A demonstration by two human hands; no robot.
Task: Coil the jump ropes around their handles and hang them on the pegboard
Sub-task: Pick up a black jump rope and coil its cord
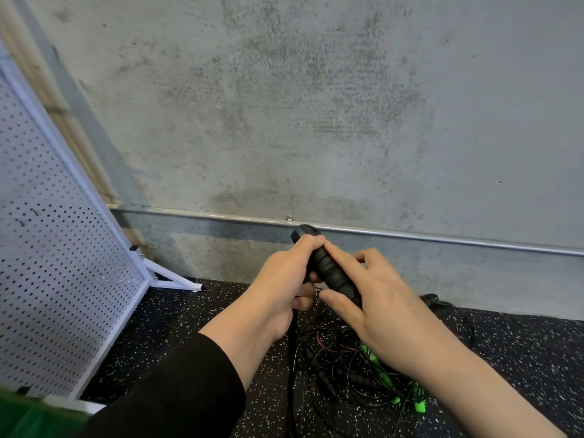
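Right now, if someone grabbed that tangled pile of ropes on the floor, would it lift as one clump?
Probably. The thin cords in the tangled pile loop through one another, so they would likely drag along together, floppy and trailing. The green handles look stiff and would probably dangle, snagging cords. It looks light, though weight cannot be judged.

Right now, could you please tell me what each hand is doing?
Left hand: fingers curled round the black jump rope handles, holding them.
Right hand: fingers straight, touching the same handles.
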